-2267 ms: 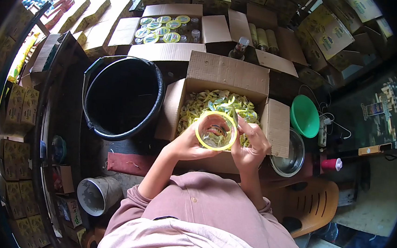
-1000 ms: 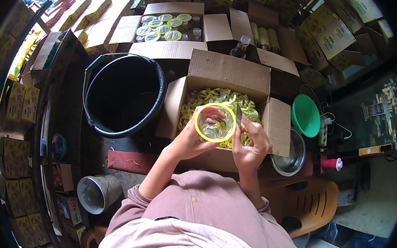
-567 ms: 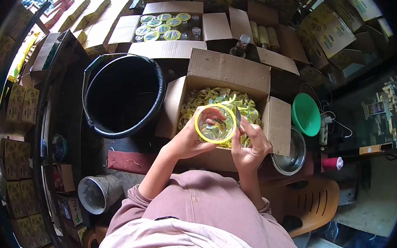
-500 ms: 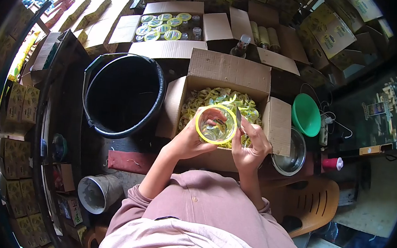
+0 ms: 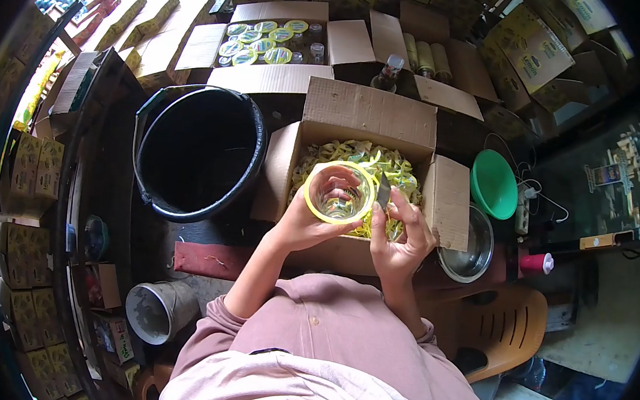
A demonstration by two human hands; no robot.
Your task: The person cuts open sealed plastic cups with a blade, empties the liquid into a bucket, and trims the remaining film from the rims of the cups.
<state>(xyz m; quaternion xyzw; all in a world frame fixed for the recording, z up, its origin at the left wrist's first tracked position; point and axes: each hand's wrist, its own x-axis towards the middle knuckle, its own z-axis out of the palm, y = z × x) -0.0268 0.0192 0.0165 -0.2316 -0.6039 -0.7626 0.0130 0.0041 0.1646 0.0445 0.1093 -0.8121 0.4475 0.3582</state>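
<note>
At the far left of the work area, a grey bucket (image 5: 151, 313) lies tipped below the near edge of the bench (image 5: 286, 108), its mouth turned left. Above it stands a large black bucket (image 5: 200, 153), handle raised against its far rim, and a red strip (image 5: 210, 261) lies along the bench's near edge. Toward the far edge, an open carton (image 5: 269, 79) holds yellow-rimmed containers.

The left hand (image 5: 297, 219) grips a clear cup (image 5: 338, 192) with a yellow rim, fingers curled around its far side and thumb on the near side. The cup is tilted, mouth up toward the head, above the near part of an open cardboard box (image 5: 368, 113) filled with yellow strips (image 5: 403, 170). Just right of the rim, the right hand (image 5: 405, 243) pinches a small dark blade (image 5: 384, 191), point up, between thumb and fingers.

Beyond the box's right flap are a metal bowl (image 5: 480, 252) and, farther back, a tilted green bowl (image 5: 494, 185). A red spool (image 5: 533, 263) lies near the bench's near right corner, above an orange-brown chair (image 5: 509, 328).
</note>
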